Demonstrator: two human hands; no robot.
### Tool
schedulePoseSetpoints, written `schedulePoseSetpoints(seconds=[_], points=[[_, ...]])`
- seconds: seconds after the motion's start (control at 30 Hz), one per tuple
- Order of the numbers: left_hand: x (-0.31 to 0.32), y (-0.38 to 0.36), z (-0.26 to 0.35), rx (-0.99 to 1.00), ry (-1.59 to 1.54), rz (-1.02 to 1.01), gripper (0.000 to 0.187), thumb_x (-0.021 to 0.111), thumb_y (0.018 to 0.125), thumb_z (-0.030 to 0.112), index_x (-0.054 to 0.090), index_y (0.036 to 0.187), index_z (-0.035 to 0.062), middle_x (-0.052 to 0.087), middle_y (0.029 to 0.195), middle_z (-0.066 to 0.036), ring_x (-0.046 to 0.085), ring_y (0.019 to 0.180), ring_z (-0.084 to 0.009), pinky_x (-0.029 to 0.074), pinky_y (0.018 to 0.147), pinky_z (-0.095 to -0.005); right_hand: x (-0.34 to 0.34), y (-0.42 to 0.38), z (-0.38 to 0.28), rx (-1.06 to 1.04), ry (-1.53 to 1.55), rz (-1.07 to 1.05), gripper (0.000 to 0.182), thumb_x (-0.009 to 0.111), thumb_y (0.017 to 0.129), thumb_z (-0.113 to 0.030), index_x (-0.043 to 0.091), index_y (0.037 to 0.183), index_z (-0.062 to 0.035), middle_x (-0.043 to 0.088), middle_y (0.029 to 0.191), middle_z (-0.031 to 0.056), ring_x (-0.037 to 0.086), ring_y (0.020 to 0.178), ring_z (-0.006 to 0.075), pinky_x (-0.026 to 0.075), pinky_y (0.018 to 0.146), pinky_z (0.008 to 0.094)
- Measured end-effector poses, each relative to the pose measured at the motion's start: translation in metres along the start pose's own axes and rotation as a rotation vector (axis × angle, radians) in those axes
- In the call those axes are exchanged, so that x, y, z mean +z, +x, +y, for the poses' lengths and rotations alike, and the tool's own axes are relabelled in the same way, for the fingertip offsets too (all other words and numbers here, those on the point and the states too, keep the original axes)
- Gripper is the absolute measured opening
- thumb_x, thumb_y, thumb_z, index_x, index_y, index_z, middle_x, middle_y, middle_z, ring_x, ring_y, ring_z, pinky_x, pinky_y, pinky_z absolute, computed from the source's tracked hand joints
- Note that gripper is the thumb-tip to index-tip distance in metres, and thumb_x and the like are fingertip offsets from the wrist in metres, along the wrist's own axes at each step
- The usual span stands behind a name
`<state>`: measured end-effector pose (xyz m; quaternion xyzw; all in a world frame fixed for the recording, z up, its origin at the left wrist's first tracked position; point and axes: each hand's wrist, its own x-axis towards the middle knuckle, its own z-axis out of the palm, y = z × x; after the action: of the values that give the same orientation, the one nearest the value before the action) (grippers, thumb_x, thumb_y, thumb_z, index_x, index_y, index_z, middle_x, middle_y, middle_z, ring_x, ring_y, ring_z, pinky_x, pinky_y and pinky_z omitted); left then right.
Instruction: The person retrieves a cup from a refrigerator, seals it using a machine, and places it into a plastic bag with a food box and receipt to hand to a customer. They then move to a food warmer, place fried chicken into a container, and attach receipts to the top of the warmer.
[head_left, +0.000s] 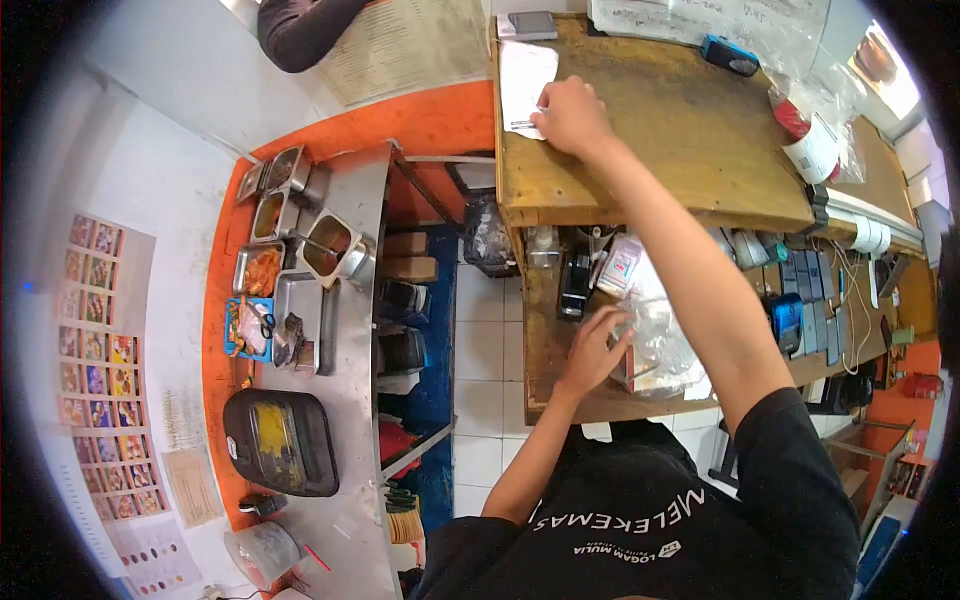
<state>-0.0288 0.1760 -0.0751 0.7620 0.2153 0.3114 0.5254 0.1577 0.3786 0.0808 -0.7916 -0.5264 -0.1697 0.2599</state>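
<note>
My right hand [575, 118] reaches to the upper left corner of the wooden counter top. Its fingers are curled at the right edge of a white paper slip [527, 82], closed on that edge. Lower down, my left hand [600, 348] is over the shelf below the counter, its fingers apart and nothing visible in them. It is beside a clear plastic bag [663, 345], just below a pink and white packet [620, 268]. A black device [575, 284] lies up and left of it.
A steel counter [350, 420] on the left bears food trays [262, 268] and a black container [282, 442]. Several phones [800, 275] and cables are on the right shelf. A red-and-white item [812, 150] in plastic stands above. Another person's dark sleeve [305, 35] shows at the top.
</note>
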Motion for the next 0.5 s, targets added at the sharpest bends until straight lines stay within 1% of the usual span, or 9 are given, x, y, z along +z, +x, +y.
schedulePoseSetpoints(seconds=[0.07,0.13,0.2,0.27,0.3,0.33,0.4,0.47,0.5], points=[[-0.009,-0.013,-0.011,-0.016,0.018,0.062,0.022,0.066,0.089,0.012,0.063,0.108,0.0013,0.062,0.108,-0.017,0.06,0.104,-0.0343,0.045,0.094,-0.0393,-0.007,0.007,0.032,0.025,0.452,-0.11,0.034,0.074,0.084,-0.027,0.064,0.1,0.0008,0.066,0.084,0.0152,0.064,0.081,0.0312,0.051,0.074,0.0367],[-0.032,-0.017,0.027,-0.079,0.026,0.201,0.018,0.068,0.088,0.01,0.066,0.103,0.0009,0.067,0.106,-0.012,0.063,0.098,-0.0258,0.048,0.092,-0.0359,-0.055,-0.007,0.06,0.071,0.711,-0.217,0.033,0.076,0.08,-0.021,0.064,0.102,0.0002,0.066,0.085,0.0128,0.065,0.083,0.0293,0.051,0.074,0.0357],[-0.041,-0.018,0.074,-0.057,-0.044,0.358,0.02,0.066,0.092,0.008,0.064,0.11,0.0008,0.066,0.101,-0.008,0.062,0.096,-0.0172,0.049,0.087,-0.0301,-0.142,-0.061,0.071,0.034,0.788,-0.19,0.015,0.065,0.088,-0.011,0.068,0.096,0.0011,0.069,0.092,0.0148,0.065,0.08,0.025,0.051,0.073,0.0403],[-0.035,-0.03,0.135,0.227,0.01,0.415,0.029,0.065,0.09,0.004,0.057,0.117,-0.0019,0.062,0.105,-0.013,0.061,0.096,-0.023,0.049,0.087,-0.0326,-0.204,-0.129,0.116,-0.003,0.52,-0.323,0.035,0.078,0.078,-0.021,0.064,0.104,-0.0008,0.066,0.088,0.0113,0.066,0.086,0.0267,0.05,0.074,0.0347],[-0.023,-0.029,0.17,0.379,-0.024,0.403,0.022,0.065,0.082,-0.003,0.062,0.103,-0.0017,0.065,0.105,-0.015,0.062,0.093,-0.031,0.051,0.087,-0.0402,-0.233,-0.167,0.136,-0.049,0.395,-0.406,0.036,0.078,0.078,-0.02,0.063,0.104,-0.0005,0.066,0.09,0.0118,0.065,0.087,0.027,0.05,0.075,0.0354],[-0.017,-0.024,0.194,0.534,0.036,0.175,0.032,0.065,0.081,0.001,0.063,0.113,-0.0018,0.063,0.108,-0.017,0.061,0.096,-0.0355,0.052,0.088,-0.0464,-0.256,-0.209,0.153,-0.11,0.272,-0.484,0.037,0.078,0.077,-0.019,0.063,0.105,-0.0001,0.067,0.092,0.0122,0.065,0.088,0.0273,0.05,0.077,0.0361],[0.038,-0.005,0.217,0.529,0.175,-0.237,0.061,0.067,0.086,0.012,0.042,0.141,0.002,0.056,0.127,-0.026,0.056,0.112,-0.0467,0.046,0.097,-0.0532,-0.291,-0.271,0.171,0.097,0.372,-0.905,0.036,0.077,0.079,-0.018,0.063,0.107,-0.0013,0.067,0.096,0.015,0.064,0.089,0.0306,0.049,0.081,0.0385],[0.129,-0.024,0.179,0.278,0.247,-0.432,0.082,0.064,0.088,0.011,0.017,0.156,0.0087,0.05,0.135,-0.031,0.053,0.118,-0.0504,0.045,0.098,-0.0523,-0.295,-0.337,0.2,0.193,0.573,-0.904,0.036,0.077,0.076,-0.017,0.063,0.105,-0.0005,0.069,0.093,0.0161,0.065,0.084,0.0309,0.05,0.078,0.0392],[0.161,-0.02,0.163,-0.027,0.142,-0.801,0.092,0.063,0.089,0.01,0.001,0.157,0.0116,0.055,0.128,-0.032,0.054,0.115,-0.0503,0.045,0.098,-0.05,-0.295,-0.364,0.218,0.214,0.591,-0.888,0.036,0.077,0.076,-0.017,0.063,0.105,-0.0005,0.069,0.093,0.0161,0.065,0.084,0.0309,0.05,0.078,0.0392]])
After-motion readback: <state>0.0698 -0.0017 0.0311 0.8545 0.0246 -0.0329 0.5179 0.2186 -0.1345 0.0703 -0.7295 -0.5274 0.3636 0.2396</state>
